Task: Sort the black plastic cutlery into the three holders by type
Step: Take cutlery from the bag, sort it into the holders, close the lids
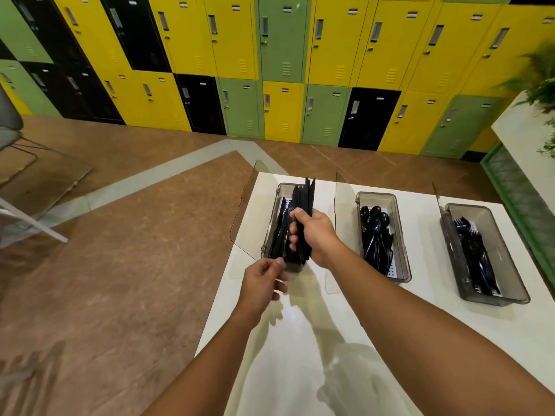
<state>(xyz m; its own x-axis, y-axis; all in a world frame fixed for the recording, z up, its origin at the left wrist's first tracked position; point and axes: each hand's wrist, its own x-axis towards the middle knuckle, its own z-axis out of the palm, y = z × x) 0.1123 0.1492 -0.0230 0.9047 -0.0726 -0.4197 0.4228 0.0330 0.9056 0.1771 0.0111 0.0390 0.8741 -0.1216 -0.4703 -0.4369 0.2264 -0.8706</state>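
Right hand point(315, 232) fist-grips a bundle of knives point(304, 199) upright over the left holder point(265, 247), which sits at the table point(300, 355)'s left edge. Left hand point(264, 280) is curled at that holder's near end; can't tell if it holds anything. The holder's open lid point(246, 211) overhangs the left edge. Spoon holder point(402, 235) and fork holder point(495, 235) stand rightward, with tabletop gaps between.

You've got black cutlery point(303, 217) in smoky grey holders point(402, 235) on a white table point(420, 325); yellow, green and black lockers point(282, 40) beyond, over a brown floor point(135, 235).
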